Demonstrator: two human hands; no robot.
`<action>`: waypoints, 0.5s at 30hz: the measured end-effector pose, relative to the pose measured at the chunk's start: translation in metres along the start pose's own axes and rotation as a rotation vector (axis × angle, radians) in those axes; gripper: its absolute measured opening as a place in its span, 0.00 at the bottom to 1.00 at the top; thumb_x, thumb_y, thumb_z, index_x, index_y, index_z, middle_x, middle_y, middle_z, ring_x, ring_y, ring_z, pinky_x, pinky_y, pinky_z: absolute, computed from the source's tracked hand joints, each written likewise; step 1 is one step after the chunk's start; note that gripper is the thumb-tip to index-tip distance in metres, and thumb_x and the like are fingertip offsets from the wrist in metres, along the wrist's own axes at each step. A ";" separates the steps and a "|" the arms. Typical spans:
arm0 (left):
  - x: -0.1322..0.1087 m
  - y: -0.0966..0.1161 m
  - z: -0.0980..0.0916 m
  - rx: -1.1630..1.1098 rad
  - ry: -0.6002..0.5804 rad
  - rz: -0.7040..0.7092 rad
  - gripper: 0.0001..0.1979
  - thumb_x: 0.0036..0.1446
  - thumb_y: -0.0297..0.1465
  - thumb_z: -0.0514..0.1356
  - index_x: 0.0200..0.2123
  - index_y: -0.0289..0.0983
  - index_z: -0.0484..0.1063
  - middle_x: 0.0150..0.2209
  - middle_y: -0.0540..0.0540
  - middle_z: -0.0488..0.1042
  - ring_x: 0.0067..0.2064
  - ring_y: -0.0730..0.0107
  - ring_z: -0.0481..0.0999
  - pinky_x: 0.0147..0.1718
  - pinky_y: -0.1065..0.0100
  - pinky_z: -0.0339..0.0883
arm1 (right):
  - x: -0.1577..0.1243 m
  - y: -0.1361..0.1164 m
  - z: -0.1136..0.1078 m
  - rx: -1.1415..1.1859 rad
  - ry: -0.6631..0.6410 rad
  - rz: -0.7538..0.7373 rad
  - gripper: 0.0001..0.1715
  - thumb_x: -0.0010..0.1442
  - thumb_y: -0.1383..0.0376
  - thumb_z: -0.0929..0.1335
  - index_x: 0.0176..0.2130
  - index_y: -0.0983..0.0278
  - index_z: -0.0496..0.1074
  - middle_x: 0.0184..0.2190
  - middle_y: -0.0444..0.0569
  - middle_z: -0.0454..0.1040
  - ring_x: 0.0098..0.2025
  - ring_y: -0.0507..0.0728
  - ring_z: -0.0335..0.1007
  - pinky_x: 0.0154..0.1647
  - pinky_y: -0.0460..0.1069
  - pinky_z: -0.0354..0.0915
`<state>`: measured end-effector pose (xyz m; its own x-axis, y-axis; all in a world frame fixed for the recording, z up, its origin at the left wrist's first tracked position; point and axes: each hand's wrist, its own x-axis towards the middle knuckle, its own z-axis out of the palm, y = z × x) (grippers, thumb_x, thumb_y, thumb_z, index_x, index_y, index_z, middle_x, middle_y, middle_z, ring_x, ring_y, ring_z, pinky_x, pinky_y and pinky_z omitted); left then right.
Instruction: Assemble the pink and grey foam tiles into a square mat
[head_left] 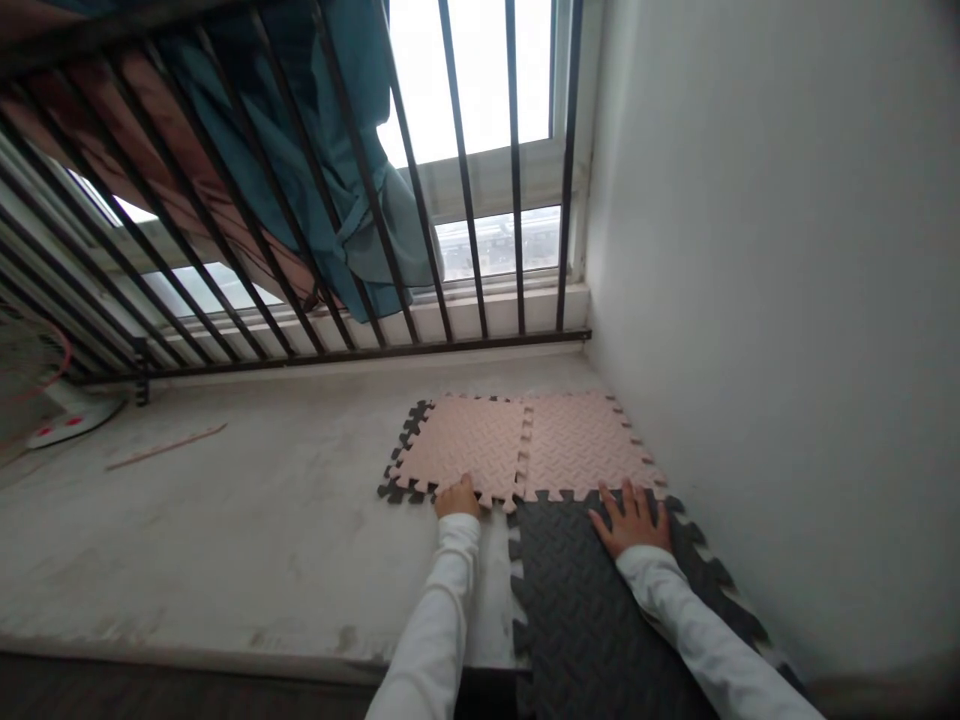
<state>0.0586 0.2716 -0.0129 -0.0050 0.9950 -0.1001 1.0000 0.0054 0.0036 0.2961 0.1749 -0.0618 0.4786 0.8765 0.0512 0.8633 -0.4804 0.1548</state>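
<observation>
Two pink foam mat tiles lie side by side, the left pink tile (461, 440) joined along its toothed edge to the right pink tile (581, 440). Dark teeth of another foam tile (395, 480) stick out from under the left one. Curled fingers of my left hand (456, 498) grip the near edge of the left pink tile. A dark grey foam tile (577, 590) meets the right pink tile along its front edge. My right hand (636, 522) rests on it with fingers spread, its fingertips close to that seam.
A white wall (780, 300) rises right of the tiles. Behind them stands a dark metal railing (337, 350) with teal cloth (300, 170) hanging at the window. A fan base (75, 415) and a thin reddish strip (165, 447) are on the pale floor (247, 540) at left.
</observation>
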 end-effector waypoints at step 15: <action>0.000 0.004 0.001 -0.019 0.045 -0.062 0.14 0.52 0.24 0.46 0.40 0.34 0.67 0.38 0.37 0.72 0.44 0.63 0.69 0.37 0.65 0.61 | -0.001 -0.001 -0.003 0.007 -0.016 0.000 0.33 0.54 0.47 0.52 0.57 0.50 0.46 0.60 0.49 0.45 0.60 0.61 0.37 0.56 0.63 0.31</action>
<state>0.0628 0.2718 -0.0135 -0.0677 0.9961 -0.0563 0.9975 0.0687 0.0173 0.2944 0.1741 -0.0585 0.4811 0.8760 0.0353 0.8643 -0.4806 0.1484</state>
